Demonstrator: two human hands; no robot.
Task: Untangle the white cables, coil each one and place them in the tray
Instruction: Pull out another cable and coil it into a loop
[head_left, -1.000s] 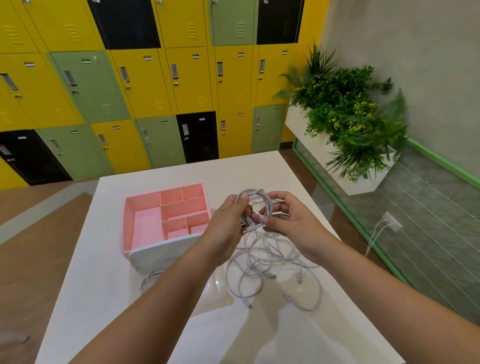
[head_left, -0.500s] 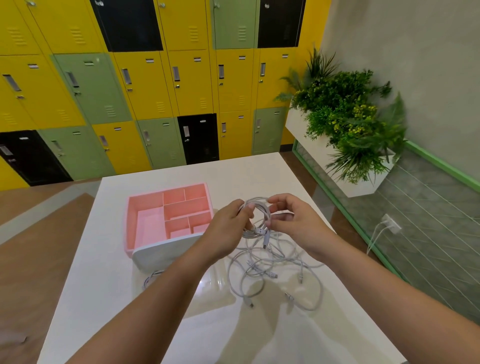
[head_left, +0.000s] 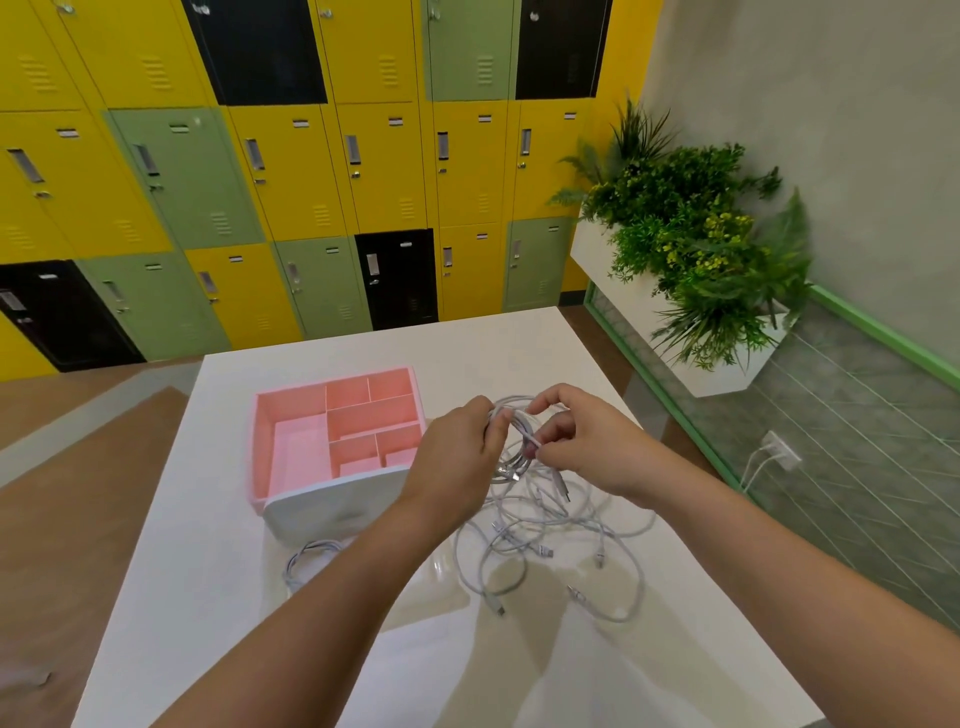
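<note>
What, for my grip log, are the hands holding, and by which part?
A coiled white cable: the left hand grips the coil's left side, the right hand pinches its right side.

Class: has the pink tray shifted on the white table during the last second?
No. The pink tray sits the same way relative to the white table and its far edge.

Lockers (head_left: 291, 171): yellow, green and black doors across the upper left and centre.
Planter (head_left: 597, 254): white box with green foliage, upper right.
Table (head_left: 493, 343): white, glossy, centre.
Wall socket (head_left: 779, 451): white, right side.
Floor (head_left: 62, 467): brown, left.
</note>
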